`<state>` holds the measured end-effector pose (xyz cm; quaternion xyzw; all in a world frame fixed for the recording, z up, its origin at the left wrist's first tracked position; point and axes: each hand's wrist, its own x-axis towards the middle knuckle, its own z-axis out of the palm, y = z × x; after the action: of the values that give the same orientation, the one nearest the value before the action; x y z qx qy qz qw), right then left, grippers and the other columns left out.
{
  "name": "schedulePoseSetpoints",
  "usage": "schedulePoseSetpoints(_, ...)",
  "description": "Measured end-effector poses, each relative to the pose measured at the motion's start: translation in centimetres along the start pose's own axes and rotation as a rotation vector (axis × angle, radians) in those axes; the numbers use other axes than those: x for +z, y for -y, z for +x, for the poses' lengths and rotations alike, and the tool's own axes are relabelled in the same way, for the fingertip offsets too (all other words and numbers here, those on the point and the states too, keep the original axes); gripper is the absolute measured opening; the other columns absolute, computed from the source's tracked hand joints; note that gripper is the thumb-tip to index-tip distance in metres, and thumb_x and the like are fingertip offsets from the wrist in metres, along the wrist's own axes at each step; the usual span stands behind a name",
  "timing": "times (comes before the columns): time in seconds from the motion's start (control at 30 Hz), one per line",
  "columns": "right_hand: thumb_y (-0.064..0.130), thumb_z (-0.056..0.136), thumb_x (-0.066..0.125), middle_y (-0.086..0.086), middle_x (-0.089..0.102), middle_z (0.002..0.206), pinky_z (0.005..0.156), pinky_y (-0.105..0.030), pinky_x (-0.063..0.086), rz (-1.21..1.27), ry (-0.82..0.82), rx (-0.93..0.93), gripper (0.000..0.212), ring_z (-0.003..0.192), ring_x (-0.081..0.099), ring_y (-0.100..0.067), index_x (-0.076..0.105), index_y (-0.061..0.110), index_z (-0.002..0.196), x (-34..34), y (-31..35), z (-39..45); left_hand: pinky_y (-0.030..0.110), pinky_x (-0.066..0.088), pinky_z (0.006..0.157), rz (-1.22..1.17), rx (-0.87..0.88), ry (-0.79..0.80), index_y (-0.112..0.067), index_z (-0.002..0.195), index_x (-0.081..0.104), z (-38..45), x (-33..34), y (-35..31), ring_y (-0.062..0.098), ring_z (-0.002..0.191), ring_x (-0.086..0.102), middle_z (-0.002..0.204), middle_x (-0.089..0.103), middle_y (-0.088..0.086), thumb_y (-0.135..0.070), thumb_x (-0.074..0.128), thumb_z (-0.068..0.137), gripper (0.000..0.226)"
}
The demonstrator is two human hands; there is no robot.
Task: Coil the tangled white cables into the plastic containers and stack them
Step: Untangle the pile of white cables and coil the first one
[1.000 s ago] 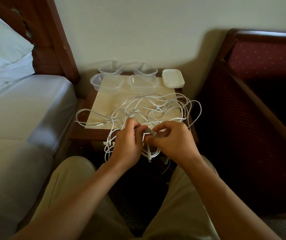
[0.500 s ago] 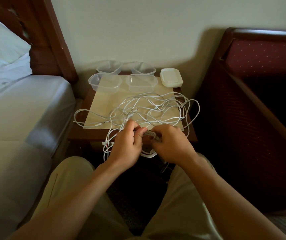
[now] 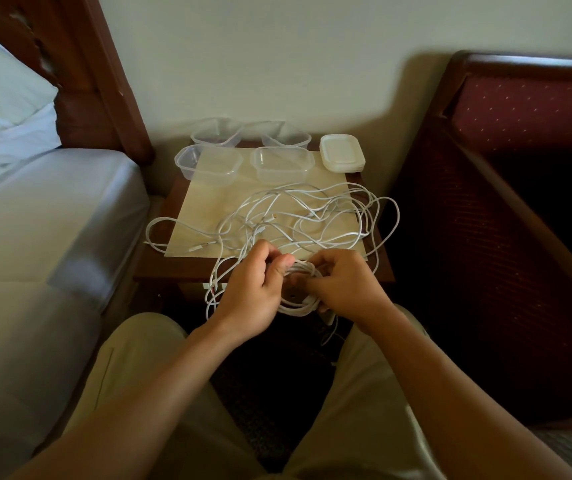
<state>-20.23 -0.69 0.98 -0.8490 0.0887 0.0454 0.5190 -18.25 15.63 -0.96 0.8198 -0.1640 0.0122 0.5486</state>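
Note:
A tangle of white cables [image 3: 312, 216] sprawls over the small wooden bedside table [image 3: 379, 268], with loops hanging off its edges. At the table's front edge I hold a small coil of white cable [image 3: 300, 289] between both hands. My left hand [image 3: 255, 292] grips the coil's left side with curled fingers. My right hand [image 3: 341, 285] pinches its right side. Several clear plastic containers [image 3: 281, 164] stand empty along the back of the table, and a stack of white lids [image 3: 341, 152] sits at the back right.
A pale mat [image 3: 215, 192] covers the tabletop. A bed with white sheets [image 3: 35, 220] lies close on the left, its dark headboard [image 3: 97, 74] behind. A dark red upholstered chair [image 3: 519, 168] stands on the right. My knees [image 3: 146, 358] are below the table.
The coil between my hands has gained loops. My right hand has moved down and closer to my left, wrapping cable around it.

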Motion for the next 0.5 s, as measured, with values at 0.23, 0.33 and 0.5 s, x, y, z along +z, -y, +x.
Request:
schedulePoseSetpoints(0.23,0.020,0.083,0.073,-0.003,0.066,0.076,0.067,-0.042,0.055,-0.514,-0.186,-0.218,0.009,0.074,0.063,-0.028,0.065,0.014,0.083,1.3,-0.5,-0.5,0.024,0.050,0.068,-0.122,-0.153,0.017,-0.012,0.091,0.058,-0.4,0.8,0.9,0.008,0.074,0.064,0.083,0.067,0.004,-0.024,0.053,0.105,0.018)
schedulePoseSetpoints(0.33,0.028,0.077,0.085,-0.002,0.068,0.074,0.058,-0.034,0.055,-0.393,-0.138,-0.062,0.022,0.068,0.066,-0.024,0.066,0.016,0.076,0.7,-0.2,-0.4,0.022,0.054,0.072,-0.178,-0.187,0.032,-0.013,0.090,0.060,-0.4,0.7,1.1,0.005,0.079,0.067,0.087,0.069,0.002,-0.023,0.054,0.105,0.019)
schedulePoseSetpoints(0.5,0.030,0.072,0.091,-0.007,0.073,0.068,0.054,-0.029,0.057,-0.049,-0.026,0.076,0.029,0.055,0.068,-0.017,0.070,0.011,0.081,-0.3,0.7,-0.9,0.019,0.048,0.067,-0.098,-0.179,-0.012,-0.015,0.088,0.059,0.4,0.0,1.3,0.010,0.077,0.063,0.088,0.067,0.006,-0.030,0.052,0.104,0.023)
